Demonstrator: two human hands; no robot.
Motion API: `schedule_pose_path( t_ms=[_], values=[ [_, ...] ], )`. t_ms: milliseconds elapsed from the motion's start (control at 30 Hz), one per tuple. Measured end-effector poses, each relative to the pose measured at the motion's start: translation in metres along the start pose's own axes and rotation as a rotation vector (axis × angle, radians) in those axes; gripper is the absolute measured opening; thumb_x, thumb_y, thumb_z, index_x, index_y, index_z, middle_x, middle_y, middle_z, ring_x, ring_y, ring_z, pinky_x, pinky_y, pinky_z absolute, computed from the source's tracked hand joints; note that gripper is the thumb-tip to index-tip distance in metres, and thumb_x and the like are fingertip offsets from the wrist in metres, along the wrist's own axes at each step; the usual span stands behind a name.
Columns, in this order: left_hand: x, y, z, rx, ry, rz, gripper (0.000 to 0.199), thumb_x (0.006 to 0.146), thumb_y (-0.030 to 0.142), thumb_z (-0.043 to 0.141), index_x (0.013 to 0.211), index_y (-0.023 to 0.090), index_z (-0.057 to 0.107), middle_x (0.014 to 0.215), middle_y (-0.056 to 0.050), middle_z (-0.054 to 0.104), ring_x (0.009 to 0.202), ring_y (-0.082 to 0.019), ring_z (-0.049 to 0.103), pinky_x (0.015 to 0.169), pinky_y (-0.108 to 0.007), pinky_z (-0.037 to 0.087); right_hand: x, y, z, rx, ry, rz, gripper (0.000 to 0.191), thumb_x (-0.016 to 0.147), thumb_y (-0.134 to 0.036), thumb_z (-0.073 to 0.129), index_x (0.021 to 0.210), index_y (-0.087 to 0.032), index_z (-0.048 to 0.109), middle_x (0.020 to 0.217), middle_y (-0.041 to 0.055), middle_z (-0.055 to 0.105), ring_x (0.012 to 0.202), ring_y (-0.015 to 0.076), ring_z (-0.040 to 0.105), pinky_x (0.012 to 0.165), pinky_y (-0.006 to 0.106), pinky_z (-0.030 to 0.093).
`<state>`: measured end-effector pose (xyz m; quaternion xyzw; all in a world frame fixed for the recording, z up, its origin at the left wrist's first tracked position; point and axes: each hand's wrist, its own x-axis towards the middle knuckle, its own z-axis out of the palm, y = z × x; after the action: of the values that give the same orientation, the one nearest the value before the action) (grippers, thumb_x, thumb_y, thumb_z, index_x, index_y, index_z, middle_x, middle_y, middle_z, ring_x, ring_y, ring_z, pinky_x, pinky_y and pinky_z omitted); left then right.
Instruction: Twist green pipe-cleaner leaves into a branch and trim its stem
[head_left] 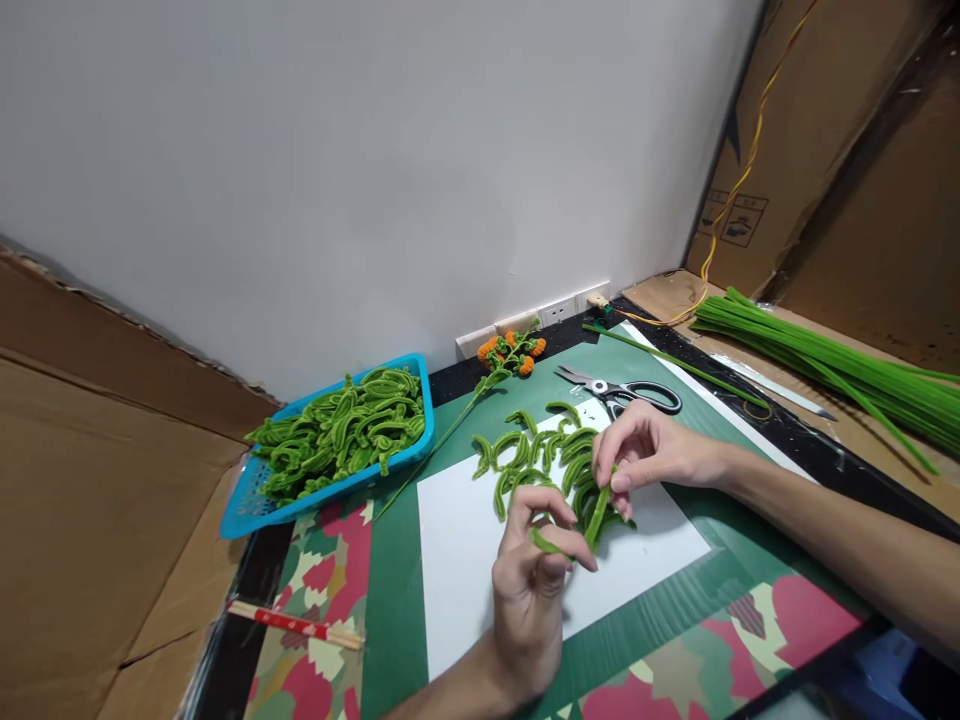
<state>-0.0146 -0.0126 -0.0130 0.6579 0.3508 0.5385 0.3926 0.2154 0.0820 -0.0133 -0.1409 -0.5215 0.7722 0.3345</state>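
My left hand (pixel 529 590) is raised over a white sheet (pixel 465 560), its fingers curled round a short curved green pipe cleaner piece (pixel 546 541). Close beside it, my right hand (pixel 649 452) pinches the upper end of another green pipe cleaner piece (pixel 598 517) between thumb and fingers. Beneath and behind both hands, many bent green pipe cleaner pieces (pixel 512 450) lie spread over the sheet. My right hand hides some of them. Just behind the right hand lie scissors (pixel 600 387) with black and grey handles, their blades slightly apart.
A blue basket (pixel 427 400) heaped with bent green pieces stands at the left. An orange-flowered stem (pixel 510 352) lies near the wall sockets (pixel 557 313). Long green pipe cleaners (pixel 817 355) are bundled at the right, near a yellow-red wire (pixel 757 130). Wrapped chopsticks (pixel 296 624) lie front left.
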Motion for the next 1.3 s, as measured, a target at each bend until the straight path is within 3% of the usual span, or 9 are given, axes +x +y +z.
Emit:
schedule_pose_path(
  t_ms=[67, 200, 300, 500, 700, 800, 933, 1000, 1300],
  values=[
    [-0.002, 0.001, -0.001, 0.032, -0.062, 0.015, 0.059, 0.109, 0.056, 0.048, 0.074, 0.019, 0.077, 0.104, -0.010, 0.056, 0.092, -0.022, 0.059, 0.082, -0.035, 0.054, 0.000, 0.002, 0.005, 0.017, -0.025, 0.009, 0.013, 0.085, -0.020, 0.090, 0.095, -0.014, 0.085, 0.081, 0.0063, 0.079, 0.061, 0.0140, 0.075, 0.063, 0.024, 0.064],
    [0.001, 0.005, -0.002, 0.112, -0.221, -0.117, 0.061, 0.112, 0.052, 0.042, 0.070, 0.018, 0.071, 0.110, -0.013, 0.056, 0.115, -0.029, 0.055, 0.100, -0.040, 0.049, 0.000, 0.003, 0.014, 0.018, -0.012, -0.029, 0.015, 0.085, -0.019, 0.090, 0.098, -0.015, 0.086, 0.084, 0.0070, 0.079, 0.065, 0.0143, 0.077, 0.065, 0.023, 0.065],
    [0.005, 0.007, -0.001, 0.136, -0.244, -0.190, 0.060, 0.113, 0.051, 0.040, 0.069, 0.019, 0.065, 0.109, -0.014, 0.059, 0.123, -0.030, 0.051, 0.100, -0.038, 0.046, 0.001, 0.000, 0.019, -0.014, 0.016, -0.088, 0.015, 0.086, -0.020, 0.089, 0.100, -0.016, 0.086, 0.087, 0.0069, 0.078, 0.070, 0.0152, 0.077, 0.067, 0.023, 0.065],
    [0.007, 0.006, 0.000, 0.134, -0.187, -0.159, 0.053, 0.113, 0.046, 0.045, 0.071, 0.019, 0.061, 0.099, -0.008, 0.061, 0.104, -0.024, 0.058, 0.090, -0.033, 0.043, -0.001, -0.006, 0.026, -0.052, 0.033, -0.108, 0.016, 0.086, -0.021, 0.089, 0.100, -0.015, 0.085, 0.089, 0.0082, 0.079, 0.071, 0.0155, 0.078, 0.067, 0.023, 0.065],
    [0.009, 0.004, 0.002, 0.115, -0.101, -0.170, 0.054, 0.116, 0.041, 0.038, 0.068, 0.020, 0.054, 0.080, -0.003, 0.058, 0.083, -0.020, 0.055, 0.083, -0.033, 0.040, 0.001, -0.003, 0.027, -0.063, 0.084, -0.080, 0.022, 0.085, -0.025, 0.090, 0.103, -0.015, 0.081, 0.085, 0.0057, 0.079, 0.066, 0.0142, 0.074, 0.062, 0.023, 0.061],
    [0.009, 0.004, 0.004, 0.052, -0.106, -0.214, 0.056, 0.116, 0.043, 0.038, 0.069, 0.020, 0.056, 0.078, -0.004, 0.059, 0.081, -0.019, 0.056, 0.082, -0.033, 0.042, 0.002, -0.003, 0.026, -0.211, 0.158, -0.169, 0.020, 0.087, -0.028, 0.088, 0.103, -0.016, 0.082, 0.083, 0.0043, 0.077, 0.064, 0.0116, 0.068, 0.058, 0.021, 0.056],
    [0.007, 0.002, 0.005, -0.044, -0.100, -0.347, 0.053, 0.115, 0.048, 0.039, 0.078, 0.019, 0.063, 0.078, -0.004, 0.061, 0.077, -0.018, 0.058, 0.079, -0.031, 0.045, 0.002, -0.005, 0.027, -0.467, 0.248, -0.280, 0.015, 0.093, -0.032, 0.083, 0.097, -0.017, 0.084, 0.085, 0.0062, 0.077, 0.074, 0.0151, 0.068, 0.066, 0.026, 0.057],
    [0.006, 0.001, 0.005, -0.090, -0.092, -0.410, 0.052, 0.114, 0.051, 0.041, 0.080, 0.018, 0.063, 0.076, -0.003, 0.061, 0.074, -0.017, 0.058, 0.075, -0.030, 0.045, 0.001, -0.005, 0.030, -0.560, 0.285, -0.308, 0.016, 0.094, -0.032, 0.081, 0.101, -0.017, 0.084, 0.087, 0.0064, 0.076, 0.072, 0.0147, 0.067, 0.063, 0.026, 0.055],
    [0.011, 0.000, 0.008, -0.172, -0.019, -0.514, 0.056, 0.109, 0.060, 0.049, 0.072, 0.019, 0.055, 0.063, 0.001, 0.056, 0.062, -0.013, 0.052, 0.064, -0.026, 0.042, -0.001, -0.005, 0.041, -0.947, 0.340, -0.601, 0.008, 0.100, -0.017, 0.070, 0.102, -0.020, 0.077, 0.084, 0.0059, 0.076, 0.068, 0.0155, 0.066, 0.061, 0.028, 0.054]
  ],
)
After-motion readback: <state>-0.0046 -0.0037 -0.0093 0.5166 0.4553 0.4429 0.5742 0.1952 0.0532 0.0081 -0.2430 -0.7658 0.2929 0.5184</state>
